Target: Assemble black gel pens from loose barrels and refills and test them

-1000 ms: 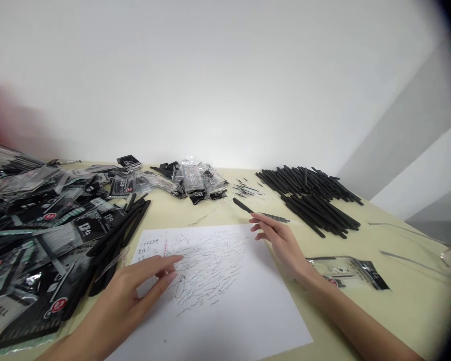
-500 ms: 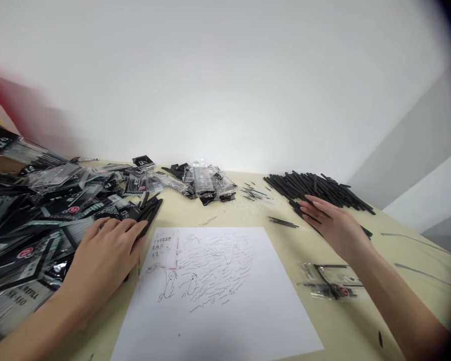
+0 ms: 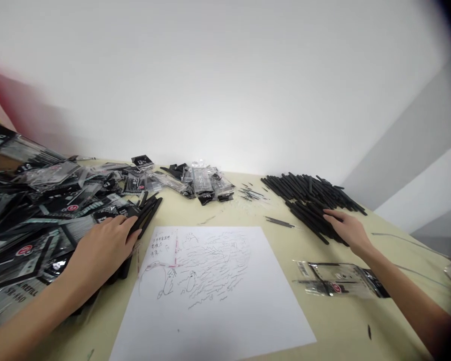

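My left hand [image 3: 107,245] is closed over a bunch of black pens [image 3: 149,215] at the left edge of the paper. Its thumb presses against them, and the palm hides their lower part. On the right, my right hand [image 3: 348,228] has its fingers together on the near group of black pens [image 3: 311,220]. Its fingertips close on a pen there, partly hidden by the hand. Between the hands lies a white sheet of paper [image 3: 225,311] with handwriting, small drawings and wavy pen strokes.
Clear packets of pen refills [image 3: 71,200] are heaped at the left. More packets [image 3: 206,183] lie by the white wall [image 3: 225,90]. Loose refills [image 3: 280,221] and small dark tips [image 3: 252,193] lie nearby. An opened packet [image 3: 342,281] is below my right forearm.
My right hand has moved right and down onto the near pens, and its fingers have closed. The near pens and the opened packet show more fully. My left hand has stayed at its bunch.
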Demonstrator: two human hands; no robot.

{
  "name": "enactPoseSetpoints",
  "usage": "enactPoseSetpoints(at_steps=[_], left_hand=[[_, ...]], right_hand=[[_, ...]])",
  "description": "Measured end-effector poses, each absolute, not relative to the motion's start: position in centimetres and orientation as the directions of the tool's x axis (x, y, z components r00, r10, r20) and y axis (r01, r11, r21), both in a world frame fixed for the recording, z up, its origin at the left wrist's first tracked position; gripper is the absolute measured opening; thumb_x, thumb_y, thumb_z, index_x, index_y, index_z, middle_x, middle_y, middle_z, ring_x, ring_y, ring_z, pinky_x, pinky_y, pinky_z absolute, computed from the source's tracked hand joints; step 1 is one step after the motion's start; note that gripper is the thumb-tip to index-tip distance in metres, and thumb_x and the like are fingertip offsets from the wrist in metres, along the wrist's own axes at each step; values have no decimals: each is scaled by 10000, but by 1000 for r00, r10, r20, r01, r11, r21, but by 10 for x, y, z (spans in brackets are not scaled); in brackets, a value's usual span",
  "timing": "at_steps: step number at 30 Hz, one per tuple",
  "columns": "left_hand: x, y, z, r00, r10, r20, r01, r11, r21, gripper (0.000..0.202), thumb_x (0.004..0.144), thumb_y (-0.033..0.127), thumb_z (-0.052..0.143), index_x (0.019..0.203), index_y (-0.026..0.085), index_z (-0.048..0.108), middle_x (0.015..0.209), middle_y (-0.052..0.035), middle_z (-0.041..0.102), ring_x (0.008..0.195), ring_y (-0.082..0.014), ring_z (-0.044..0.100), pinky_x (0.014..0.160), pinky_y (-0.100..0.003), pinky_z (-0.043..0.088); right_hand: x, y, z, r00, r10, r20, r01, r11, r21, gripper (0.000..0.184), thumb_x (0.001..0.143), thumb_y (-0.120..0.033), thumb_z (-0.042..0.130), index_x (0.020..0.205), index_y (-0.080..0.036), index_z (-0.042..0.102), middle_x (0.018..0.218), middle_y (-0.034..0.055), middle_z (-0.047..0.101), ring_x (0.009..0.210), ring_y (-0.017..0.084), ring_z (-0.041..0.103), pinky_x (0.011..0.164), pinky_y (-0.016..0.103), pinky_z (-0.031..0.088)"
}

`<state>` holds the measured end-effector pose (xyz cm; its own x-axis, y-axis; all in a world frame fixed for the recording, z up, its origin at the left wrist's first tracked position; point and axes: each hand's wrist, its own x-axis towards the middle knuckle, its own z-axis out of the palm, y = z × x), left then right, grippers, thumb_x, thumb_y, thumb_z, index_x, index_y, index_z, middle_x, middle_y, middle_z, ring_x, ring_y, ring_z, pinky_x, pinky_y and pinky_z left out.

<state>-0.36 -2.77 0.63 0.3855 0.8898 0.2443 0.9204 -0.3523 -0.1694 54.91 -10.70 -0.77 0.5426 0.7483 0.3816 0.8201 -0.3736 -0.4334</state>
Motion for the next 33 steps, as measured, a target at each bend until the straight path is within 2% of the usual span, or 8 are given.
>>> enactPoseSetpoints(at_steps=[4, 8, 18, 24, 26, 29, 31, 33], left_hand=[[-4, -27, 6, 397, 890, 226, 916, -369, -155, 381, 908, 266, 277, 1104, 80, 546, 981, -152, 608, 901, -303, 576, 751, -381, 424], [-5, -27, 5, 382, 895, 229, 923, -358, -140, 408, 913, 286, 255, 1124, 93, 547, 1008, -151, 603, 901, -314, 582, 729, -392, 436], [-5, -27, 7, 387, 892, 235, 920, -357, -159, 410, 916, 301, 254, 1137, 105, 538, 1035, -135, 603, 920, -306, 583, 757, -391, 436], [2, -29, 6, 414, 819, 397, 910, -384, -155, 387, 902, 302, 327, 1132, 85, 549, 1143, -162, 538, 1005, -321, 495, 864, -437, 395], [14, -32, 10, 442, 761, 475, 874, -484, -38, 352, 895, 302, 360, 1117, 118, 561, 1155, -143, 532, 1036, -296, 482, 920, -423, 369], [47, -40, 26, 457, 747, 484, 707, -635, 312, 299, 869, 337, 421, 1077, 190, 578, 1139, -95, 554, 1059, -255, 496, 893, -373, 415], [80, -46, 43, 510, 812, 285, 565, -566, 601, 299, 855, 367, 453, 1086, 222, 576, 1153, -67, 565, 1054, -247, 511, 822, -350, 460], [119, -49, 61, 610, 786, 101, 378, -400, 835, 313, 835, 364, 510, 1105, 219, 573, 1148, -55, 584, 1050, -227, 521, 933, -383, 385]], right_hand=[[563, -112, -20, 516, 805, 293, 840, -408, -357, 223, 839, -351, 525, 955, -190, 627, 1083, 85, 599, 993, 223, 551, 862, 382, 414], [572, -113, -26, 491, 808, 325, 864, -403, -303, 272, 752, -313, 512, 919, -153, 655, 1145, 124, 584, 1070, 321, 516, 898, 425, 389], [572, -120, -25, 395, 822, 411, 919, -349, -184, 318, 791, -299, 454, 1017, -133, 604, 1178, 142, 556, 1118, 291, 477, 951, 384, 341], [599, -119, -12, 474, 823, 312, 880, -443, -169, 555, 790, -482, 544, 1148, -60, 505, 1218, 244, 480, 1165, 338, 410, 951, 385, 318], [612, -116, -11, 530, 813, 243, 848, -501, -174, 514, 810, -480, 547, 1160, -107, 496, 1194, 189, 503, 1093, 297, 479, 907, 411, 373], [626, -110, -10, 587, 791, 172, 808, -561, -178, 337, 881, -371, 507, 1139, -153, 506, 1142, 89, 531, 978, 213, 548, 835, 415, 446], [632, -106, -7, 601, 785, 152, 798, -575, -183, 287, 892, -323, 504, 1119, -149, 519, 1119, 79, 541, 944, 199, 562, 801, 396, 472], [635, -103, -3, 601, 785, 151, 797, -572, -195, 259, 895, -302, 502, 1109, -157, 528, 1115, 77, 545, 929, 190, 567, 786, 379, 484]])
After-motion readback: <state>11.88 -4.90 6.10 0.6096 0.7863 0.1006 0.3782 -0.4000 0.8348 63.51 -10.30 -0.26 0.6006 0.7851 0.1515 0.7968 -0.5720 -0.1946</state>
